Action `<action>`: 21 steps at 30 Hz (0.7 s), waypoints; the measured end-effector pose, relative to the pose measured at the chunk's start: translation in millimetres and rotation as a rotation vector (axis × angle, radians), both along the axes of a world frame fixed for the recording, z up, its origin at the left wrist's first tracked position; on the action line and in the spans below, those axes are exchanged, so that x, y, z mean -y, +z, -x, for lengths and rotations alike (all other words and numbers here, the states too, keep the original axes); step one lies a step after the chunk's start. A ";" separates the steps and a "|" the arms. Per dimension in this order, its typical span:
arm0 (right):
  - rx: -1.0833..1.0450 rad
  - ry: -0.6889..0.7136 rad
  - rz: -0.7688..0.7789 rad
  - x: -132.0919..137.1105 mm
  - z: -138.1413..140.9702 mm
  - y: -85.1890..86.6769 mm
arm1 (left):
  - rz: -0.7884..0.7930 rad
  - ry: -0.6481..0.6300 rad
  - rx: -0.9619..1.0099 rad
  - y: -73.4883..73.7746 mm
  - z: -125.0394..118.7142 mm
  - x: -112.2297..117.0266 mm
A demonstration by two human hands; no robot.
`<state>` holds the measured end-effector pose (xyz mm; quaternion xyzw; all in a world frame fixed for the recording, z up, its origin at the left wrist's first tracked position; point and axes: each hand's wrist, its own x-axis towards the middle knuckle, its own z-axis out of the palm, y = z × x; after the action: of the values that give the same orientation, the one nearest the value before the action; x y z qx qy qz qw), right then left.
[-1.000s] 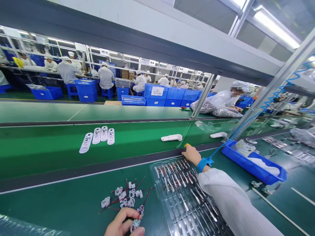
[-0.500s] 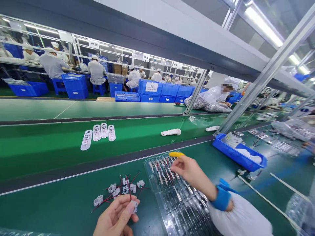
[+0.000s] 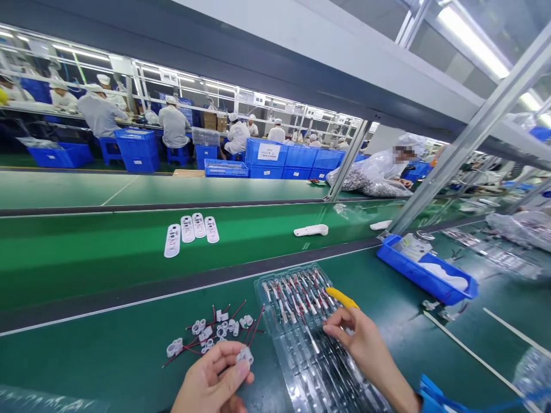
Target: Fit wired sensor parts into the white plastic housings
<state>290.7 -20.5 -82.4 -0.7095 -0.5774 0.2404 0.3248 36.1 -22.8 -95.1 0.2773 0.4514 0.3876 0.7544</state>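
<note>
My left hand (image 3: 215, 378) is closed, pinching a small grey plastic part with red wires (image 3: 245, 355) between thumb and fingers. Just behind it, several similar grey plastic parts (image 3: 221, 329) with red and dark wires lie loosely grouped on the bench. My right hand (image 3: 359, 338) hovers over a clear plastic tray (image 3: 279, 358), thumb and fingertips pinched together; whatever is between them is too small to make out. A yellow finger cot (image 3: 342, 298) covers one raised finger of that hand. Slim metallic pieces with red and white wires (image 3: 297, 292) fill the tray's far rows.
Beyond the bench edge runs a green conveyor belt (image 3: 249, 244) carrying several white oval panels (image 3: 187, 229) and a white handle-shaped piece (image 3: 311, 230). To the right stands a blue bin (image 3: 424, 269) beside a slanting metal post (image 3: 451, 135). Co-workers sit in the background.
My right hand has moved right and nearer to me over the tray. The left hand has turned the grey part slightly. The white pieces on the belt have shifted right.
</note>
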 end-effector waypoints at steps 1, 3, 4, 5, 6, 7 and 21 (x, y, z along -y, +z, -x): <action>-0.163 0.050 -0.001 2.9 7.4 3.6 | 0.006 -0.013 0.020 2.1 -0.8 0.2; -0.481 0.137 0.048 11.2 28.0 8.8 | 0.018 -0.037 0.053 7.0 -2.8 1.0; -0.592 0.171 0.097 15.9 40.1 10.1 | 0.015 -0.048 0.067 9.3 -3.7 1.5; -0.676 0.203 0.147 20.5 52.4 10.5 | 0.005 -0.063 0.080 11.1 -4.4 2.1; -0.741 0.234 0.193 24.8 64.3 10.2 | -0.006 -0.073 0.089 12.4 -4.9 2.7; -0.790 0.259 0.225 28.3 74.9 9.4 | -0.020 -0.076 0.095 13.1 -5.2 3.4; -0.551 0.158 -0.084 30.7 112.1 -48.5 | 0.044 0.005 0.177 21.2 -5.5 6.3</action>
<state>178.6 -51.2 -130.8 -0.5561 -0.5303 0.4247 0.4788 41.7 -29.1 -74.0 0.2240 0.3922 0.4025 0.7962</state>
